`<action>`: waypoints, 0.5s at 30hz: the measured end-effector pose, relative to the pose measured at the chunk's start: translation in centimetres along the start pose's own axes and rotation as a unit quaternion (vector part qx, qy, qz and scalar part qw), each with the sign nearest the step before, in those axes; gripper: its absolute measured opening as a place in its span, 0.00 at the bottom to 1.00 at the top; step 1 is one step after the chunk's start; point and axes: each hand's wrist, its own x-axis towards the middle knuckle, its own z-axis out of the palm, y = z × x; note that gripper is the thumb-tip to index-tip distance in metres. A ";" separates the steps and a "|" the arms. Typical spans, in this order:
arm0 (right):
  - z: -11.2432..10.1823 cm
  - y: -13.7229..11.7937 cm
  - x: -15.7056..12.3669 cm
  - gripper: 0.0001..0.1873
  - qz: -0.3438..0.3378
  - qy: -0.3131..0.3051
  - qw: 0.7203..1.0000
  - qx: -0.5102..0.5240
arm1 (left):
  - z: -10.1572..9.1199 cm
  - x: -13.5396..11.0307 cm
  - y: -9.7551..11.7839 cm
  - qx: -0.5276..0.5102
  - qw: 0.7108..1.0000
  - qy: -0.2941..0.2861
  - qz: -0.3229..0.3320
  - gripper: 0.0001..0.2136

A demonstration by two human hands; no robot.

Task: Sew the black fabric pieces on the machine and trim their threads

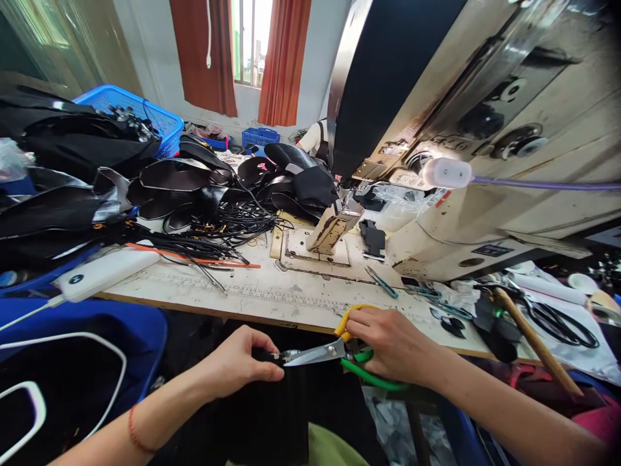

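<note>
My right hand (388,340) grips a pair of scissors (317,353) by the handles, one yellow and one green. Their blades point left and look slightly parted. My left hand (245,362) pinches a small dark piece with a shiny metal bit (290,355) between thumb and fingertips. The scissor tips lie right at that metal bit, close to my left fingertips. Most of the dark piece is lost against the black cloth below, so its kind cannot be told. Both hands are just in front of the table's front edge.
A sewing machine with a post bed (334,226) stands on the white table (272,298). Black leather-like pieces (174,184) and thin black cords (233,220) lie at left. Thread snips (382,282) and a wooden-handled tool (538,343) lie at right. Behind is a blue basket (165,126).
</note>
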 end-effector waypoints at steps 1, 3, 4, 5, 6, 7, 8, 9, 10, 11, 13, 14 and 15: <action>0.0 0.0 0.1 0.09 0.002 -0.022 1.000 0.015 | 0.0 0.0 0.0 0.001 1.000 0.003 0.000 0.13; -0.1 0.0 0.1 0.11 -0.003 -0.054 0.998 0.039 | 0.1 -0.1 -0.1 0.010 1.000 0.014 -0.002 0.14; -0.1 -0.1 0.1 0.10 -0.007 -0.062 0.997 0.043 | 0.2 -0.1 -0.1 0.015 1.000 0.018 -0.005 0.14; 0.0 -0.1 0.1 0.09 -0.008 -0.067 0.997 0.043 | 0.2 -0.1 -0.1 0.022 1.000 0.020 -0.006 0.14; 0.1 -0.2 0.1 0.08 -0.009 -0.070 0.997 0.039 | 0.2 -0.2 0.0 0.027 0.999 0.021 -0.007 0.14; 0.3 -0.2 0.0 0.06 -0.008 -0.072 0.997 0.035 | 0.2 -0.2 0.0 0.033 0.999 0.020 -0.006 0.15; 0.5 -0.3 -0.1 0.05 -0.007 -0.073 0.997 0.032 | 0.3 -0.3 0.1 0.038 0.999 0.018 -0.007 0.15; 0.7 -0.3 -0.2 0.05 -0.007 -0.072 0.997 0.032 | 0.3 -0.3 0.2 0.044 0.999 0.016 -0.007 0.15; 0.9 -0.4 -0.3 0.04 -0.006 -0.069 0.997 0.032 | 0.3 -0.3 0.2 0.048 0.999 0.013 -0.007 0.15; 1.2 -0.4 -0.5 0.05 -0.005 -0.064 0.997 0.032 | 0.3 -0.2 0.3 0.052 0.999 0.009 -0.006 0.15; 1.7 -0.3 -0.9 0.05 -0.004 -0.052 0.998 0.027 | 0.3 -0.2 0.3 0.057 0.998 0.003 -0.005 0.15; 1.9 -0.2 -1.1 0.06 -0.003 -0.044 0.999 0.023 | 0.3 -0.1 0.3 0.058 0.998 0.002 -0.004 0.15; 2.1 -0.1 -1.3 0.07 -0.002 -0.037 0.999 0.018 | 0.3 0.0 0.3 0.059 0.998 0.000 -0.004 0.15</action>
